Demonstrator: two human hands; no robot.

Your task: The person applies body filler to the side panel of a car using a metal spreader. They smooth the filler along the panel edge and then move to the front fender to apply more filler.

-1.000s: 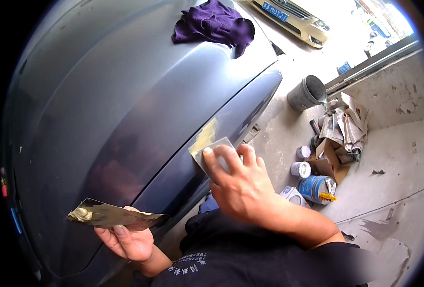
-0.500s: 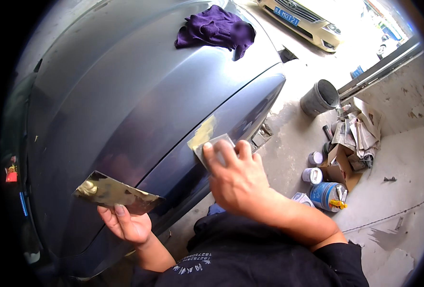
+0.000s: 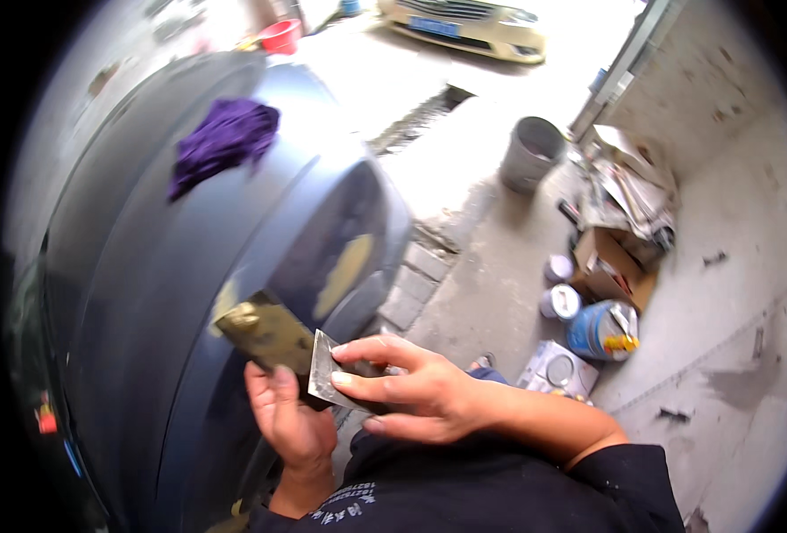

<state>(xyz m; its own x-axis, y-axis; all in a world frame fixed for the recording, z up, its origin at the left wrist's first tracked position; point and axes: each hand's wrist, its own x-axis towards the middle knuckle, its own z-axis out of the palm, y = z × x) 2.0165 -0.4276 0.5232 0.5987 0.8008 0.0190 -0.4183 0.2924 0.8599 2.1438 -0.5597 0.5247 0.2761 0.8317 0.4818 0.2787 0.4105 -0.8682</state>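
My left hand [image 3: 291,417] holds a flat metal plate [image 3: 280,333], tilted, with a blob of cream-yellow putty [image 3: 244,317] on its far end. My right hand [image 3: 420,386] grips a thin square scraper [image 3: 324,364] with fingertips on its face, against or just beside the plate's right end; contact is unclear. Behind both tools is a dark grey-blue car body [image 3: 162,266] bearing pale yellow putty patches [image 3: 345,275]. A crumpled purple cloth [image 3: 220,142] lies higher up on the bodywork.
A beige car [image 3: 465,27] stands outside. A grey bucket [image 3: 531,155], cans [image 3: 558,302], a blue drum [image 3: 598,333], cardboard [image 3: 611,262] and paper lie along the right wall [image 3: 731,293]. A red basin [image 3: 280,34] is at the back; a trench [image 3: 420,266] runs beside the car.
The view has swung, putting the car further left. My right hand has brought the scraper away from the fender down to the plate, and the plate has moved right toward it.
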